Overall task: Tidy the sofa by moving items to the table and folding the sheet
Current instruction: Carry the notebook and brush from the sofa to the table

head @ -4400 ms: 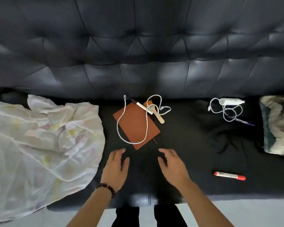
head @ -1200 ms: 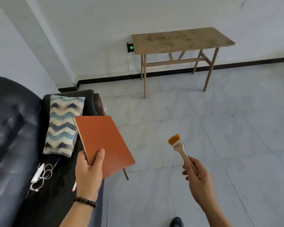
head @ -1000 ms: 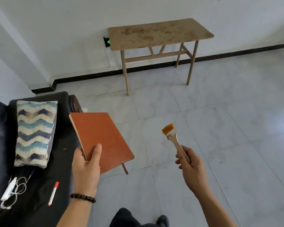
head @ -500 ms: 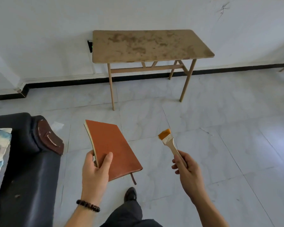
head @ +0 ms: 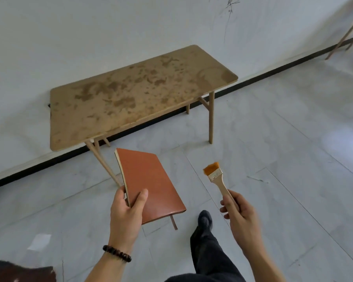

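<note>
A stained, light wooden table (head: pixel 130 98) is seen against a white wall. Just below it, a closed rust-brown notebook (head: pixel 151 184) is pinched at its lower edge by the left hand (head: pixel 126 216). Further right, a small wooden-handled paintbrush with orange bristles (head: pixel 218 180) is gripped upright in the right hand (head: pixel 240 216) above grey floor tiles (head: pixel 293 159).

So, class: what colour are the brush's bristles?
Orange, on the brush held in the right hand; head view.

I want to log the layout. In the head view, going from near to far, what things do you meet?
Beaded bracelet → left hand → orange notebook → wooden table → white wall.
</note>
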Action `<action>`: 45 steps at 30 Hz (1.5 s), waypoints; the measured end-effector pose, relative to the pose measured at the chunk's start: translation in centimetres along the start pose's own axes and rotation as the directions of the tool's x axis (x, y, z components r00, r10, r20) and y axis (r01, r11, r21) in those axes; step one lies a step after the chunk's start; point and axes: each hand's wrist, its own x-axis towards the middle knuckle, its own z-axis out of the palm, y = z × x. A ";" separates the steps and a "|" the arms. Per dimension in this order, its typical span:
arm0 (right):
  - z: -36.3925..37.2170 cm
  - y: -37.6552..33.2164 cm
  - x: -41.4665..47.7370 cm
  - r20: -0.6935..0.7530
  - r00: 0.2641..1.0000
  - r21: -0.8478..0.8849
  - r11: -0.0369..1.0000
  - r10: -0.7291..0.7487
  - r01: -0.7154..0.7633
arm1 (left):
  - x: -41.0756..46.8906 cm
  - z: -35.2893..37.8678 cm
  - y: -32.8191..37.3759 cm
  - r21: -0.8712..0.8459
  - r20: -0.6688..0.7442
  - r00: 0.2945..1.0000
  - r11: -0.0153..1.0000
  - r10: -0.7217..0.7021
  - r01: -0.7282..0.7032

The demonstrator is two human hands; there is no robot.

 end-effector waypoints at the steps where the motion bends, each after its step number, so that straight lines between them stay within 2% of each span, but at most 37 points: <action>1: 0.3 -0.9 3.5 0.008 1.000 0.007 1.000 0.002 -0.002 | 2.4 1.6 0.9 -0.004 -0.006 1.000 1.000 -0.003 0.003; 5: 1.7 -6.7 16.6 0.064 0.998 0.040 0.999 0.004 -0.006 | 11.7 6.7 6.1 -0.019 -0.030 0.999 1.000 0.014 -0.015; 9: 3.9 -12.2 27.2 0.146 0.989 -0.018 0.999 -0.032 0.035 | 19.5 10.3 10.6 -0.056 -0.057 0.996 0.996 0.073 -0.076; 14: 7.5 -14.4 38.1 0.219 0.975 -0.071 0.997 -0.025 0.042 | 28.8 14.8 11.6 -0.123 -0.086 0.996 0.991 0.035 -0.046; 22: 13.9 -17.1 56.7 0.201 0.979 -0.204 0.979 0.030 0.012 | 49.7 23.5 12.4 -0.169 -0.063 0.997 0.985 -0.038 0.026; 28: 16.2 -22.6 68.5 0.106 0.994 -0.195 0.980 -0.018 0.038 | 63.4 29.8 17.7 -0.126 0.066 0.998 0.992 -0.016 0.025; 34: 16.5 -22.4 78.5 0.087 0.990 -0.154 0.983 0.110 -0.096 | 72.9 37.5 19.3 -0.073 0.148 0.988 0.996 -0.039 0.050; 39: 15.6 -20.9 88.2 0.172 0.946 -0.104 0.960 0.276 -0.262 | 78.0 45.0 18.2 -0.076 0.090 0.975 0.975 -0.202 0.209; 45: 15.4 -20.2 101.5 0.238 0.895 -0.220 0.918 0.378 -0.329 | 85.3 52.7 17.8 -0.124 0.054 0.936 0.928 -0.348 0.352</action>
